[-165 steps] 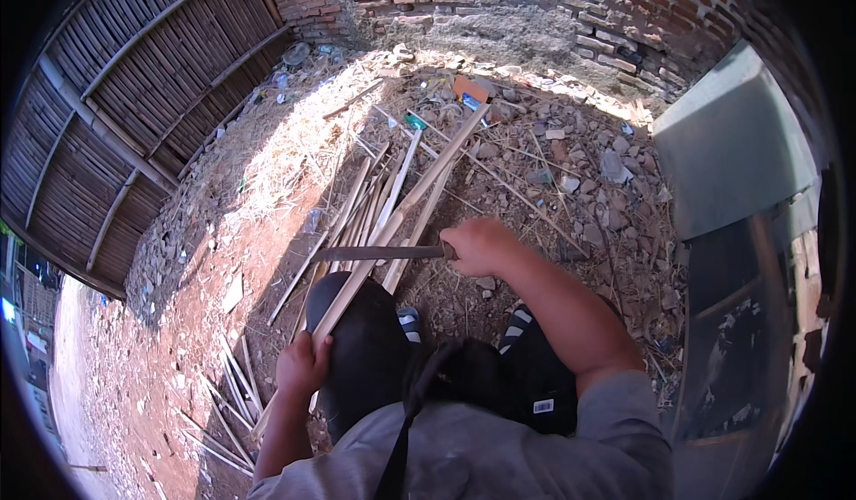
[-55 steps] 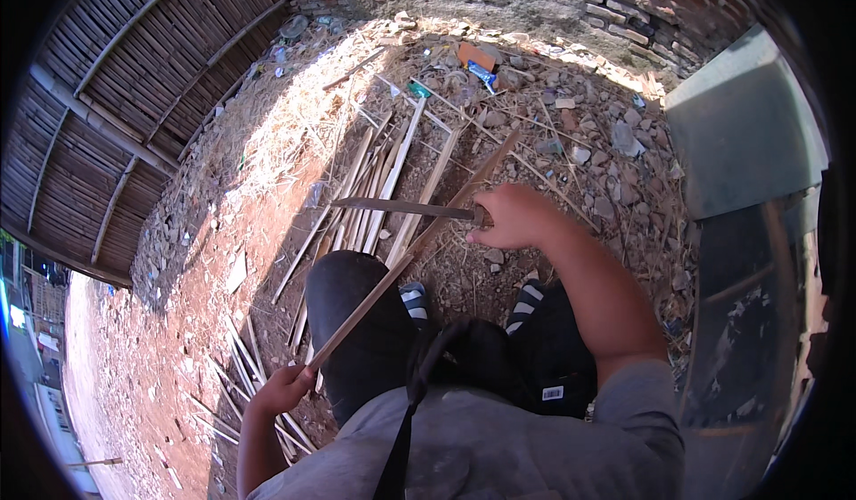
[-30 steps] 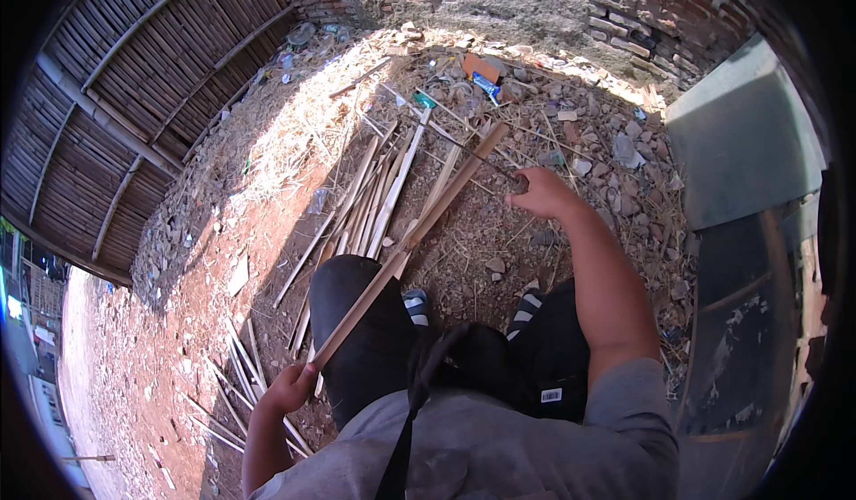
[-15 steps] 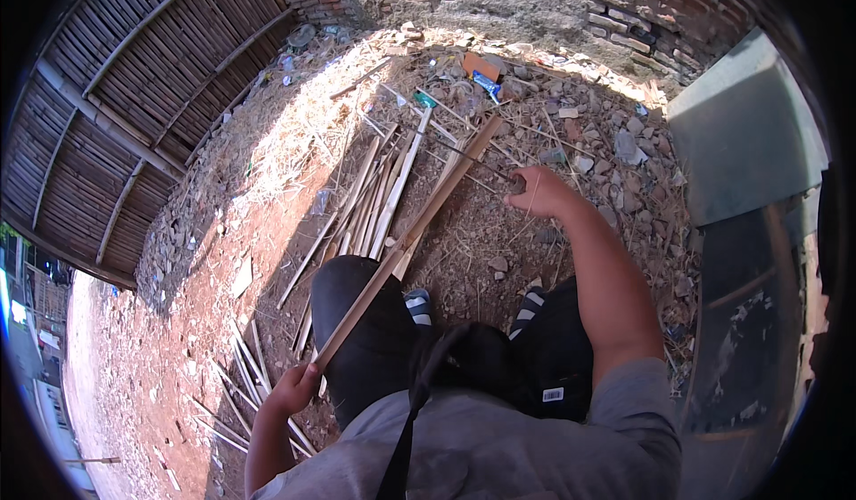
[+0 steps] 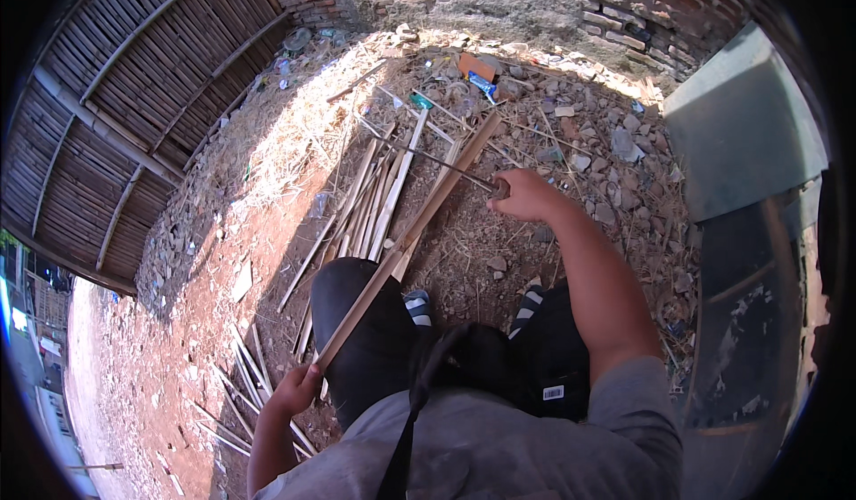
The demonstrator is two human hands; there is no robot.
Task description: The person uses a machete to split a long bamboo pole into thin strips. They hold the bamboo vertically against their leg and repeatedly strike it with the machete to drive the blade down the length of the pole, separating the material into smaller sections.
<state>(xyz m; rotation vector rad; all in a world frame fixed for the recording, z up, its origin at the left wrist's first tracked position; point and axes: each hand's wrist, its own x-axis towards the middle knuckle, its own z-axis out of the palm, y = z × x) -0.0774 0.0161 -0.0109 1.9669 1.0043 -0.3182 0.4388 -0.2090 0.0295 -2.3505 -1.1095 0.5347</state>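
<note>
1. Your left hand [image 5: 296,390] is low and to the left, its fingers closed around the near end of a long wooden strip [image 5: 413,233], with the thumb along the top.
2. The strip is just ahead of those fingers. Its long axis runs diagonally, away from you and to your right, across your bent left knee [image 5: 349,290], and its far end has no hand on it.
3. Your right hand [image 5: 532,199] is farther forward, to the right of the strip's far part. Its fingers are curled around the handle of a long, thin knife [image 5: 426,154].
4. The knife points away and to your left, crossing the strip's line near the far end. You cannot tell from this angle whether the blade is touching the wood.
5. So the left hand has the near end, while the right hand is the nearer one to the far end, just beside it.
6. Beyond your left knee, a pile of other strips [image 5: 397,188] lies on the ground, roughly in line with yours. A smaller scatter of sticks [image 5: 252,357] lies on the ground beside your left forearm.
</note>
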